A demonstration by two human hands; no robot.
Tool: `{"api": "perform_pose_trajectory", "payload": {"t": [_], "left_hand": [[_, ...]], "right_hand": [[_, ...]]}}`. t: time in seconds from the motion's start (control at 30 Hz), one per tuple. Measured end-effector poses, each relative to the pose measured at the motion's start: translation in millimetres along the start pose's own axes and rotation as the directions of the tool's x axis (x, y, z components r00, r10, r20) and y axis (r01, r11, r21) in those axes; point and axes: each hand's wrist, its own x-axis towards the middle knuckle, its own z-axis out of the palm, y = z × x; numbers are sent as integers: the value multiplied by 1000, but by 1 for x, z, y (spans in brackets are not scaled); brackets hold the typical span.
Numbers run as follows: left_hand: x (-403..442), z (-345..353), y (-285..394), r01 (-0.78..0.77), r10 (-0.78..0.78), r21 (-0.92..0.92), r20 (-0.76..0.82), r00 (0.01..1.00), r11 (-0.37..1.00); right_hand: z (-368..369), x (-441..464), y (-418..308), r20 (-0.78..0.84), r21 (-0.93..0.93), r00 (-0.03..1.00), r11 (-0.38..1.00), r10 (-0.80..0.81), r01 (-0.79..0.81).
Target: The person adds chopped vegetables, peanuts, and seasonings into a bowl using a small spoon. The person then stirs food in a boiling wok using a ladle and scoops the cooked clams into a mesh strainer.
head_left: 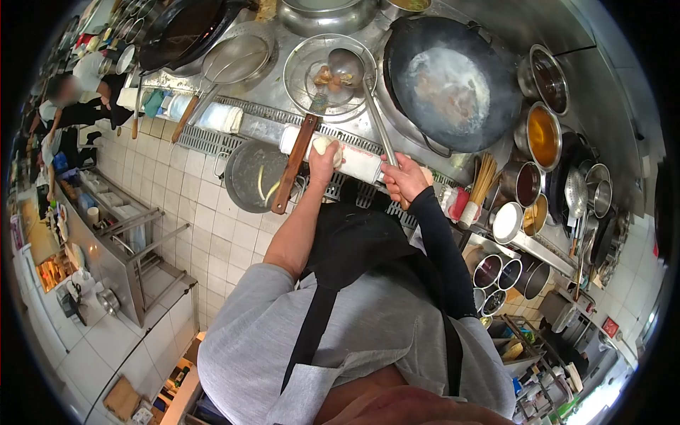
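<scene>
Steadily seemed the best way to work: the right hand [405, 178] was clamped round the lower part of the handle of a ladle [346, 66], and with a grip so far from the bowl, a small turn of the wrist would likely have tipped it sharply. The bowl was over the strainer [297, 79], next to some brown pieces [324, 76]; whether it touched the mesh could not be told. The left hand [322, 165] was closed on a white cloth [326, 146], just beside the strainer's wooden handle [292, 168]; a dry, thick fold would have guarded the fingers best near hot metal. Keeping the bowl level and inside the rim looked wise, as did holding the sleeve clear of the steaming wok [500, 106].

The metal table [282, 49] was crowded. The wok stood to the right of the strainer, with pale liquid inside, and beyond it a metal bowl [523, 136] held amber liquid. Skewers [484, 176] stood upright near the front edge. A pot [237, 170] with pale strips was below that edge, at the left. Light tiles covered the floor [177, 173], and another person [88, 74] was well apart, at the far left.
</scene>
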Motion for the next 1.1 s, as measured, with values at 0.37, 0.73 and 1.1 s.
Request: {"api": "perform_pose_trajectory", "payload": {"t": [0.37, 0.73, 1.1], "left_hand": [[0, 0, -2, -35, 35, 9, 11, 999, 999], [-4, 2, 4, -27, 27, -5, 14, 1000, 1000], [-2, 3, 2, -45, 45, 21, -16, 999, 999]], "right_hand": [[-10, 15, 39, 18, -676, 762, 554, -648, 487], [5, 54, 50, 52, -671, 884, 640, -464, 376], [14, 42, 17, 168, 71, 983, 993, 76, -89]]}}
